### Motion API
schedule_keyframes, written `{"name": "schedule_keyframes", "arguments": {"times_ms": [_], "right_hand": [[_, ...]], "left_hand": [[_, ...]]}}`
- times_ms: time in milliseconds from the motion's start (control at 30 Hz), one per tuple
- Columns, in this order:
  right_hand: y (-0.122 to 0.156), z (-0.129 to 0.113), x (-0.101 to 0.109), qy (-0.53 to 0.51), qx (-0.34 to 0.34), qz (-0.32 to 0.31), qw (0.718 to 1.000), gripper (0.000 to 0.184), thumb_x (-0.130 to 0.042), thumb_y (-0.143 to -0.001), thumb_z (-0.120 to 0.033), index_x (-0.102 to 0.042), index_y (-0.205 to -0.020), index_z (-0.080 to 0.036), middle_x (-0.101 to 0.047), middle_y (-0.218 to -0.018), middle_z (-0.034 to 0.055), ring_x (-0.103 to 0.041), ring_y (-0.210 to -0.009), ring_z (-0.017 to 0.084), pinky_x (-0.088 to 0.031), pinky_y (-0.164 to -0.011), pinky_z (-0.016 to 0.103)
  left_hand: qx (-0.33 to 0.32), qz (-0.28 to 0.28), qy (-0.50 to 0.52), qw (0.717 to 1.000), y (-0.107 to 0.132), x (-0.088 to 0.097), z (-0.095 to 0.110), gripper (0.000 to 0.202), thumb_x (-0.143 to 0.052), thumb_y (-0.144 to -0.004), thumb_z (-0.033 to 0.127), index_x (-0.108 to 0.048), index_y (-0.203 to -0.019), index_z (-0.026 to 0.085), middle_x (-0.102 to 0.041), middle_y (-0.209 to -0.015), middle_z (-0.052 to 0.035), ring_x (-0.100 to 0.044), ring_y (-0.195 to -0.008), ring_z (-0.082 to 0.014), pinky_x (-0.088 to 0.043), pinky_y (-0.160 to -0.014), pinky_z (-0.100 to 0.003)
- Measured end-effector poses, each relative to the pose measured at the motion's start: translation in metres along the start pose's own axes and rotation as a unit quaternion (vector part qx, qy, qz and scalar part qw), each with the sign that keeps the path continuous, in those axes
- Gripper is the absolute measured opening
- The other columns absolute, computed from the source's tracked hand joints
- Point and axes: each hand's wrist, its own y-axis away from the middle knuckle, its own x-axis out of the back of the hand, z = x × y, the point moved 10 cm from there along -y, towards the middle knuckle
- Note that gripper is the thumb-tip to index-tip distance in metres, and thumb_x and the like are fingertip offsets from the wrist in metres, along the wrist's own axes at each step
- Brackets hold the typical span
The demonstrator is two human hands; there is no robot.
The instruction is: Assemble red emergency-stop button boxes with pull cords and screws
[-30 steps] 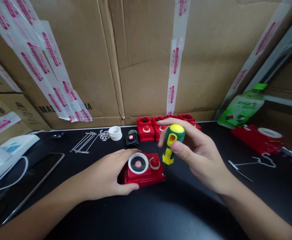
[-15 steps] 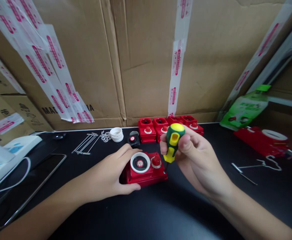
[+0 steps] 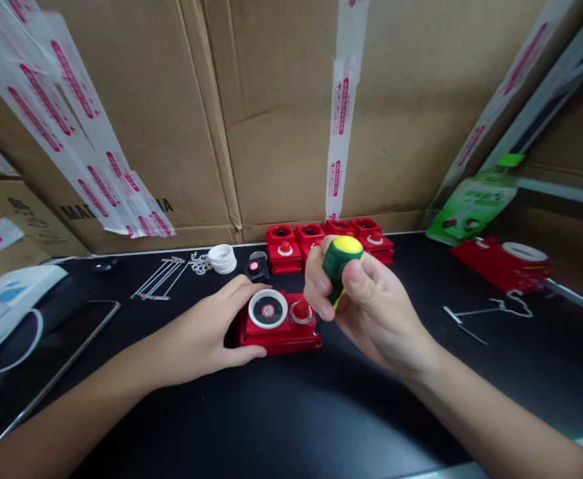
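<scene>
A red plastic box [image 3: 279, 327] with a white ring dial and a red round button on top lies on the black table [image 3: 291, 406]. My left hand [image 3: 206, 336] grips the box's left side, thumb along its front edge. My right hand [image 3: 369, 306] is closed round a green and yellow screwdriver [image 3: 340, 256], held upright at the box's right end. The screwdriver's tip is hidden behind my fingers.
A row of similar red boxes [image 3: 329, 241] stands at the back against the cardboard wall [image 3: 281, 113]. White rings [image 3: 221, 258], metal pins [image 3: 159, 279] and a small black part [image 3: 256, 267] lie back left. A phone [image 3: 46, 359] lies left. A red unit [image 3: 501, 263], wire hooks [image 3: 486, 313] and a green pouch [image 3: 476, 203] sit right.
My right hand has closed further round the screwdriver handle and turned it, so less of the yellow shaft collar shows. The left hand stays on the red box. The view shifted slightly.
</scene>
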Motion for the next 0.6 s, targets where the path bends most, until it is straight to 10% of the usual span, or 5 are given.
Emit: {"name": "schedule_keyframes", "arguments": {"times_ms": [600], "right_hand": [[-0.003, 0.002, 0.013, -0.008, -0.002, 0.034, 0.999, 0.033, -0.072, -0.099, -0.054, -0.07, -0.099, -0.021, -0.062, -0.089, -0.0016, -0.059, -0.067, 0.009, -0.05, -0.064, 0.023]], "left_hand": [[0.0, 0.007, 0.007, 1.0, -0.001, 0.002, 0.001, 0.062, -0.079, -0.093, 0.03, -0.049, -0.147, 0.031, -0.056, -0.143, -0.0076, -0.062, -0.13, -0.0305, -0.054, -0.113, -0.046]]}}
